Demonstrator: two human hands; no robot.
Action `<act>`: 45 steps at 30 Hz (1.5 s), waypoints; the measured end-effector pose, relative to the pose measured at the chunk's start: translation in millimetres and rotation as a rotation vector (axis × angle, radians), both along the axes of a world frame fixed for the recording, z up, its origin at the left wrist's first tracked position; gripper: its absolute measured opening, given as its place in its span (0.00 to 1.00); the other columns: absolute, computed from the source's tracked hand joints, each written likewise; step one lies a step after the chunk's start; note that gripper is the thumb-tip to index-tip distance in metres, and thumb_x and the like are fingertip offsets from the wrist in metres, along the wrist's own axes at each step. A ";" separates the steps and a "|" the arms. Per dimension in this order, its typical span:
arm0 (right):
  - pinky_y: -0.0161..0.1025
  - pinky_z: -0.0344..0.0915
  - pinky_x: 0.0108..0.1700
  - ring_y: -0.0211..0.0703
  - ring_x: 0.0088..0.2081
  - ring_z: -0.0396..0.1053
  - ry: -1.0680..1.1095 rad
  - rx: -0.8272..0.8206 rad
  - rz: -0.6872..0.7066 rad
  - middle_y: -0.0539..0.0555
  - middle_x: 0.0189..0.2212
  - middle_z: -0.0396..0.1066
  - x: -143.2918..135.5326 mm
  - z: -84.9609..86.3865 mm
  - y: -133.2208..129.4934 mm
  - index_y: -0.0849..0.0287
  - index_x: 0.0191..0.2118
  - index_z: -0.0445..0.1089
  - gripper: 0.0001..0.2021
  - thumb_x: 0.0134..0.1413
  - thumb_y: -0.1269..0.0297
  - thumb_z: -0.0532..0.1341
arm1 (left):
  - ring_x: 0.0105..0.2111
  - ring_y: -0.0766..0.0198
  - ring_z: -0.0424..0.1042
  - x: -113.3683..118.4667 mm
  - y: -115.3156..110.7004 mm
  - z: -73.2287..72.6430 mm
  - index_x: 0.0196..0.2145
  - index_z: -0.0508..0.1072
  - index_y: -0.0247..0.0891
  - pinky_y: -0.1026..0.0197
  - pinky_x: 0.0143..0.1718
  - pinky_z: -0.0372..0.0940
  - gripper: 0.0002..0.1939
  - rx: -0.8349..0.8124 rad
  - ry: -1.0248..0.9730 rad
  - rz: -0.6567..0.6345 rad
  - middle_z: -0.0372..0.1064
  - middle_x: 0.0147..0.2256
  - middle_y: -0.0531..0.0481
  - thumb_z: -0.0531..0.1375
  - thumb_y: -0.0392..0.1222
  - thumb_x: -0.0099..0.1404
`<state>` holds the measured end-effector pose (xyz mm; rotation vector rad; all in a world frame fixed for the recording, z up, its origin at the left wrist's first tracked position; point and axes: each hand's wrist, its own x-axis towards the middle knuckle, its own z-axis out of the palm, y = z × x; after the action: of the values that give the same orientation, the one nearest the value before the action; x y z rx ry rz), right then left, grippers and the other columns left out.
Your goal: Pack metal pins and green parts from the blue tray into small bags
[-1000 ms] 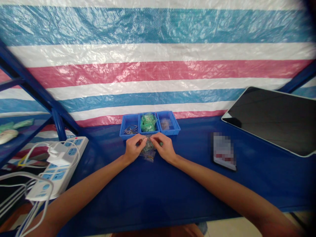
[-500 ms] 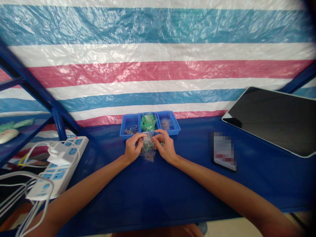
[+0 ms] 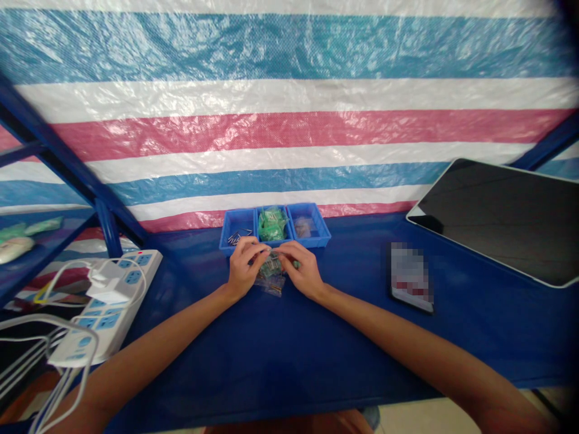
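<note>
My left hand [image 3: 245, 265] and my right hand [image 3: 300, 269] face each other in front of the blue trays, fingers and thumbs pinched together. Between their fingertips is the edge of a small clear plastic bag [image 3: 272, 252], mostly covered by the fingers. Just below lie several small clear bags [image 3: 271, 284] with little metal and greenish pieces inside. Behind my left hand, the left blue tray [image 3: 223, 231] holds loose metal pins [image 3: 234, 238]. Green plastic packets [image 3: 272, 225] fill the middle tray, and clear plastic [image 3: 304, 227] lies in the right blue tray [image 3: 324, 232].
A white power strip [image 3: 118, 313] with plugs and cables stands at the left by a blue metal frame [image 3: 107, 226]. On the right are a blurred-out phone-like object [image 3: 411, 277] and a dark flat panel [image 3: 502, 217]. Striped sheeting [image 3: 289, 132] hangs behind the blue table [image 3: 271, 361].
The fingers of both hands have drawn inward along the bag's top. The bag, upright and visible before, is now bent down and largely hidden by them. The trays have not moved.
</note>
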<state>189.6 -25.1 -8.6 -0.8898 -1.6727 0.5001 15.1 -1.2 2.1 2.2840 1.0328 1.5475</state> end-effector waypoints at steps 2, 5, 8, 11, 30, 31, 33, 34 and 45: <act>0.40 0.67 0.40 0.43 0.39 0.69 -0.003 0.002 -0.022 0.55 0.38 0.70 -0.1 2.1 -0.5 0.55 0.41 0.73 0.09 0.60 0.65 0.55 | 0.32 0.68 0.69 0.1 0.5 -2.1 0.37 0.75 0.38 0.64 0.35 0.66 0.08 -0.027 -0.009 -0.021 0.68 0.40 0.46 0.58 0.41 0.64; 0.39 0.67 0.38 0.42 0.38 0.69 -0.007 -0.006 -0.036 0.55 0.39 0.69 -0.2 3.2 -1.3 0.55 0.39 0.72 0.09 0.60 0.64 0.55 | 0.26 0.69 0.69 0.3 1.5 -7.1 0.38 0.74 0.37 0.66 0.30 0.65 0.08 -0.113 -0.022 -0.056 0.70 0.30 0.50 0.57 0.42 0.65; 0.38 0.67 0.37 0.41 0.36 0.69 0.004 -0.019 -0.024 0.55 0.38 0.69 -0.7 1.3 -1.9 0.55 0.41 0.71 0.08 0.59 0.63 0.56 | 0.21 0.71 0.66 0.5 2.4 -11.7 0.39 0.73 0.37 0.67 0.25 0.64 0.09 -0.172 -0.053 -0.039 0.70 0.26 0.52 0.57 0.43 0.64; 0.37 0.67 0.34 0.39 0.30 0.68 0.062 -0.074 -0.031 0.54 0.37 0.70 -1.3 -2.6 -1.5 0.55 0.49 0.66 0.12 0.61 0.63 0.53 | 0.20 0.72 0.66 0.9 2.8 -13.8 0.43 0.71 0.38 0.68 0.25 0.64 0.11 -0.203 -0.090 -0.051 0.71 0.28 0.53 0.58 0.43 0.64; 0.36 0.66 0.35 0.40 0.36 0.68 0.032 -0.006 -0.051 0.54 0.38 0.68 -0.4 -0.1 0.0 0.57 0.37 0.71 0.07 0.59 0.64 0.56 | 0.20 0.74 0.62 -0.8 -2.7 -2.6 0.39 0.71 0.36 0.68 0.26 0.61 0.09 -0.217 -0.050 -0.165 0.67 0.26 0.54 0.52 0.41 0.68; 0.36 0.66 0.35 0.40 0.35 0.68 0.036 -0.015 -0.053 0.54 0.36 0.69 -0.5 -0.1 -0.1 0.57 0.37 0.70 0.07 0.60 0.63 0.56 | 0.21 0.73 0.63 -0.4 -2.7 -1.1 0.39 0.71 0.36 0.68 0.27 0.61 0.09 -0.195 -0.032 -0.163 0.67 0.28 0.53 0.54 0.41 0.67; 0.36 0.65 0.34 0.39 0.33 0.68 0.040 -0.035 -0.062 0.52 0.33 0.70 -1.0 -0.9 -0.2 0.58 0.37 0.69 0.07 0.60 0.62 0.56 | 0.24 0.71 0.65 0.9 -2.2 1.4 0.37 0.71 0.36 0.67 0.29 0.62 0.07 -0.150 0.000 -0.145 0.66 0.29 0.52 0.57 0.41 0.64; 0.36 0.65 0.33 0.39 0.31 0.68 0.040 -0.048 -0.068 0.52 0.32 0.70 -1.3 -1.8 -0.2 0.58 0.37 0.69 0.07 0.59 0.62 0.56 | 0.25 0.71 0.65 1.6 -1.8 2.4 0.37 0.71 0.36 0.67 0.30 0.62 0.06 -0.131 0.009 -0.140 0.66 0.30 0.52 0.58 0.41 0.64; 0.35 0.66 0.32 0.36 0.26 0.67 0.126 -0.084 -0.042 0.51 0.31 0.70 -3.4 -11.2 0.9 0.56 0.42 0.65 0.06 0.60 0.63 0.55 | 0.23 0.73 0.65 4.2 -1.0 -2.0 0.38 0.70 0.36 0.69 0.27 0.63 0.07 -0.109 0.002 -0.116 0.70 0.33 0.50 0.59 0.40 0.63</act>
<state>186.2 -24.1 -19.8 -0.9330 -1.5248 0.5893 19.2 -2.2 0.1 2.2296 0.9430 1.4090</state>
